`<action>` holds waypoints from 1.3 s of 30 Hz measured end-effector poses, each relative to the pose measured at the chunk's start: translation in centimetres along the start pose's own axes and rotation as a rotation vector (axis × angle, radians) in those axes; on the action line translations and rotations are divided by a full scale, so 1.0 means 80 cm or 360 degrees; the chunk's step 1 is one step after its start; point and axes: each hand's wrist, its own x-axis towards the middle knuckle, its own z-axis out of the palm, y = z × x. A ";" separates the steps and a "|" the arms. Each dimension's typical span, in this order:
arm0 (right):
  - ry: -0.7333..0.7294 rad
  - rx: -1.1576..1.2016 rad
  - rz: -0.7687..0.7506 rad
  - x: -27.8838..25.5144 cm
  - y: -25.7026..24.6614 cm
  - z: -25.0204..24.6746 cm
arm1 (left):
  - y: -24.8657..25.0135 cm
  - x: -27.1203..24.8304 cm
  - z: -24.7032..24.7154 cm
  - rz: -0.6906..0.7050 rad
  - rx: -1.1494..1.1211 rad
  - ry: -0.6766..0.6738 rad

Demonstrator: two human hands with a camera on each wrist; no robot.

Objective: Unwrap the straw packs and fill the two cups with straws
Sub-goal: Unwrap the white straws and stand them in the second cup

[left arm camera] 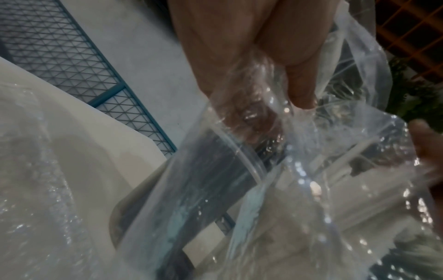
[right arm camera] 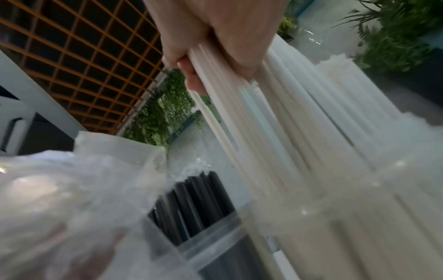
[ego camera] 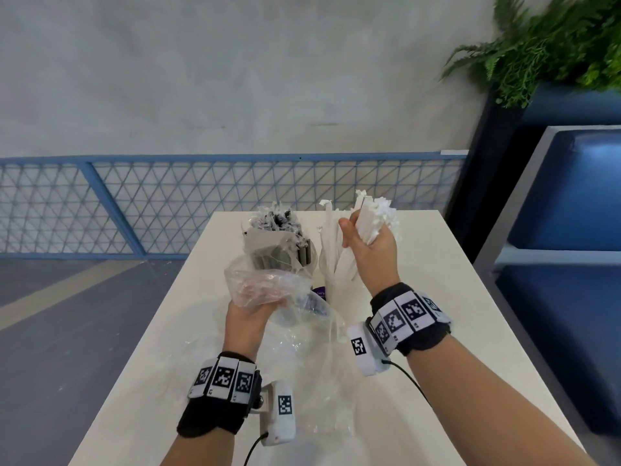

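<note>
Two cups [ego camera: 339, 280] hold straws; right hand [ego camera: 371, 245] grips white straws [ego camera: 366, 223], left hand [ego camera: 250, 312] clutches plastic wrap [ego camera: 268, 284].

white straws [ego camera: 339, 253] bunched upright in right clear cup [ego camera: 336, 284]; black straws [ego camera: 285, 243] in left cup [ego camera: 311, 260]; crumpled clear wrap [ego camera: 268, 284] in front.

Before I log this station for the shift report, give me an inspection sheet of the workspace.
Surface: white table, bare at its right side.
Job's things: white straws standing in the right cup; black straws in the left cup, wrap partly on.
Clutter: loose clear wrap on the table.
Grips: left hand holds the clear bag; right hand grips the white straws.
Cables: black leads from the wrist units.
Surroundings: blue mesh fence, plant, blue seat.
</note>
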 end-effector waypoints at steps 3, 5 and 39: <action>-0.0001 0.0052 0.0102 0.002 0.017 0.003 | 0.001 0.000 -0.005 0.0029 -0.0051 0.0015; -0.0023 0.0038 0.0180 -0.001 0.029 0.004 | 0.003 -0.001 -0.004 0.0048 -0.0047 0.0016; -0.0446 0.0208 0.1006 -0.143 0.084 -0.046 | -0.011 -0.038 -0.043 0.0298 0.0671 0.0753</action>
